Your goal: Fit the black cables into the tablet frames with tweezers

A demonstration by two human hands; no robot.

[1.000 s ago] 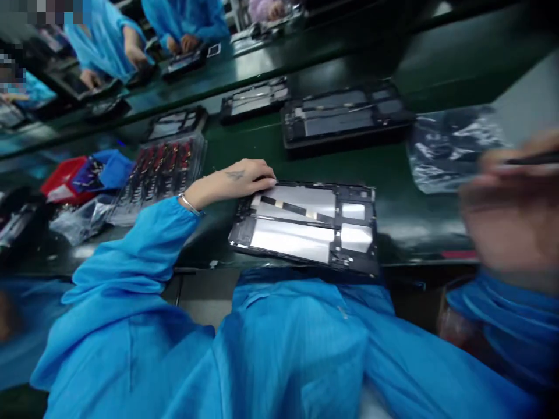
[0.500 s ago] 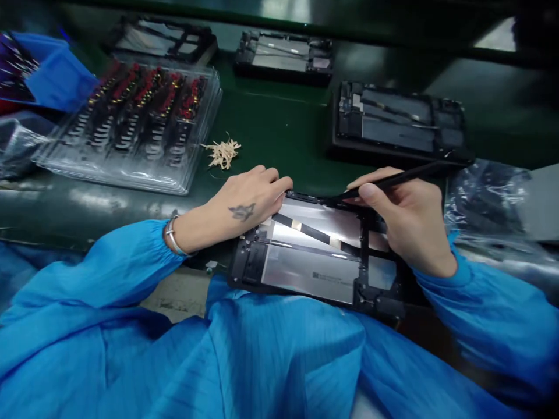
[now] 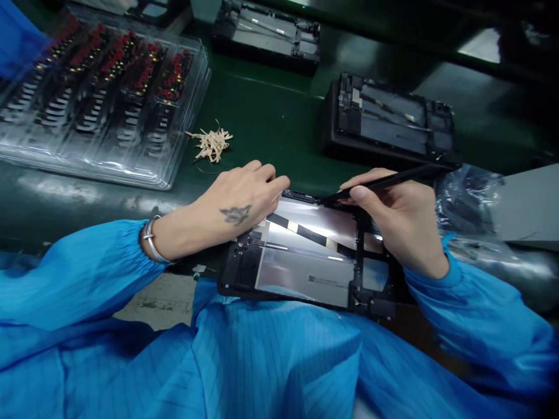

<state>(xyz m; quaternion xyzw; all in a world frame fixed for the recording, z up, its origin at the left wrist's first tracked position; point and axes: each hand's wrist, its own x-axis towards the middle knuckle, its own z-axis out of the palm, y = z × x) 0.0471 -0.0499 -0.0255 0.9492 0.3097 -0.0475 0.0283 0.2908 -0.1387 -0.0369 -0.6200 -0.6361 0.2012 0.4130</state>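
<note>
An opened tablet point(image 3: 305, 276) lies tilted at the bench's front edge, its silvery inside, black frame and a black flex cable point(image 3: 310, 235) facing up. My left hand point(image 3: 238, 201) is closed on its upper left edge, with the fingertips hidden behind the hand. Black tweezers point(image 3: 393, 179) are pinched between the thumb and fingers of my right hand point(image 3: 399, 215). The tip of the tweezers meets the tablet's top edge near the middle. Whether anything tiny is at the tip cannot be made out.
To the left, stacked clear trays point(image 3: 151, 174) hold several red-and-black circuit parts. A heap of pale strips point(image 3: 212, 144) lies beside them. Further opened tablets stand on black blocks at the back point(image 3: 268, 35) and right point(image 3: 393, 119). Clear plastic wrap point(image 3: 469, 198) and a white box point(image 3: 533, 201) lie at right.
The camera view has shifted, so the trays and back tablets sit further left and higher. Both hands keep nearly the same places on the tablet, with the tweezers still at its top edge.
</note>
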